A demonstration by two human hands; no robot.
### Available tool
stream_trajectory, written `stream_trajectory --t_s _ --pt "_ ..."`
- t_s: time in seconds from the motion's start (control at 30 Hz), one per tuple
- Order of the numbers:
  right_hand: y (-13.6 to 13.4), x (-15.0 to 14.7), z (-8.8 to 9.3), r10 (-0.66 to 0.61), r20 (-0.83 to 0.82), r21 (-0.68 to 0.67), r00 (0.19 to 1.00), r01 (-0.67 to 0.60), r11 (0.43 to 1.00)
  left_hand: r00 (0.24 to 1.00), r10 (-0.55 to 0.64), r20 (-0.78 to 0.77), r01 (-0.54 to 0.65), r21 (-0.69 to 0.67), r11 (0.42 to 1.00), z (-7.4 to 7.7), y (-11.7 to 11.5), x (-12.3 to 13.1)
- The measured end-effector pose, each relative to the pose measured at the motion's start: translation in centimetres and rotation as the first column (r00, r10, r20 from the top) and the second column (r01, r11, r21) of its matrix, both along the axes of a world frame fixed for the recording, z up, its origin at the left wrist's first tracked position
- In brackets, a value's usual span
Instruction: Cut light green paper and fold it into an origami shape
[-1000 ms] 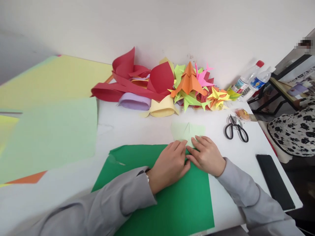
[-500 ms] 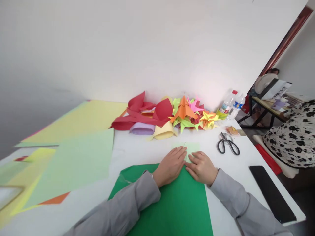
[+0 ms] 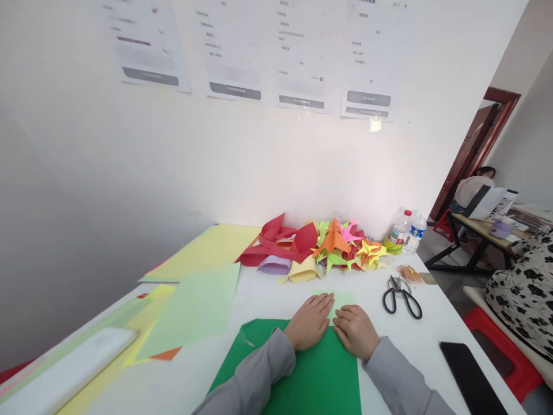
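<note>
Our grip is released: left hand (image 3: 310, 320) and right hand (image 3: 355, 329) press flat on the pale green paper (image 3: 345, 298), which lies at the green sheet's (image 3: 319, 374) far edge on the tabletop (image 3: 268, 297). The paper looks light, thin and easily creased; we would pinch its edges.

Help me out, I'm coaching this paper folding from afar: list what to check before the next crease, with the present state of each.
1. Both hands on the work: left hand and right hand lie flat, fingers out, on the pale green paper. Ok.
2. Fold edges lined up: hidden under the hands. Cannot tell.
3. Base underneath: the green sheet lies flat under the wrists. Ok.
4. Scissors: on the table to the right, apart from the right hand. Ok.
5. Black phone: close to the table's right edge, beside the right sleeve. Not ok.
6. Pile of folded figures: back by the wall, clear of the hands. Ok.
</note>
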State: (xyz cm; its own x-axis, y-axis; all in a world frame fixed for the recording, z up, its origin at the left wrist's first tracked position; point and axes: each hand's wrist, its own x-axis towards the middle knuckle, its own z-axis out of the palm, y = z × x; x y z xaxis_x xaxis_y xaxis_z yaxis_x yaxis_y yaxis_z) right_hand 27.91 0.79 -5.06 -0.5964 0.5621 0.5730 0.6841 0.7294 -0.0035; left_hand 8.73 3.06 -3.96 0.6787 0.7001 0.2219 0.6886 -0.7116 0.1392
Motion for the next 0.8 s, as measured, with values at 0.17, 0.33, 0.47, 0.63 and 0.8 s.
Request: stream_trajectory --t_s 0.17,0.33,0.47,0.63,0.8 --pt "0.2 0.1 -0.4 0.010 -0.162 -0.063 0.987 -0.021 0.998 1.000 0.022 -0.009 -0.022 0.005 1.000 -0.3 0.1 0.2" --pt "0.0 0.1 -0.2 0.011 -0.182 -0.066 0.983 -0.023 0.998 1.000 0.003 -0.027 -0.003 0.003 1.000 -1.2 0.5 0.2" --pt "0.2 0.3 -0.2 -0.004 -0.108 -0.096 0.994 -0.006 0.995 0.999 -0.002 -0.040 0.004 0.033 0.999 -1.4 0.7 0.3" --pt "0.3 0.4 -0.6 -0.030 -0.109 -0.165 0.994 0.011 0.986 0.998 -0.021 -0.059 0.023 0.035 0.999 -0.8 0.8 0.2" --pt "0.1 0.3 -0.6 -0.053 -0.119 -0.173 0.991 0.031 0.984 0.998 -0.047 -0.035 0.048 0.029 0.998 -0.7 1.1 0.1"
